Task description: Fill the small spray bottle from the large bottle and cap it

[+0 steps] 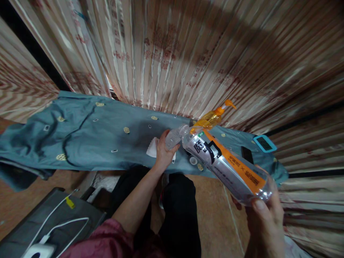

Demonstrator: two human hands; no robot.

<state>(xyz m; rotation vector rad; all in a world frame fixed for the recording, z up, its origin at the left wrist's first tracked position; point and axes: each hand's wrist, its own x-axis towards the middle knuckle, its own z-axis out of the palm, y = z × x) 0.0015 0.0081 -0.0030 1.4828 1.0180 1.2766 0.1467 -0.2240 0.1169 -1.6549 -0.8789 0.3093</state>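
My left hand (164, 154) is closed around a small clear plastic bottle (174, 137), just above the cloth-covered surface. In my right hand (264, 215) is a large clear bottle (228, 163) with an orange and silver label, gripped near its base. It is tilted, its neck end down and to the left, meeting the mouth of the small bottle. Whether the two mouths touch, I cannot tell. A white scalloped cloth or tissue (152, 147) lies under my left hand. Below the large bottle's neck sits a round whitish cap (193, 160). Behind it stands a pump bottle (211, 119) of yellow liquid.
A blue-green patterned cloth (88, 139) covers the narrow surface. On its right are a dark phone-like object (246, 154) and a blue-framed digital clock (265, 143). Pleated curtains (161, 53) hang behind. At lower left, a white device (40, 250) with cables rests on a dark box (53, 211).
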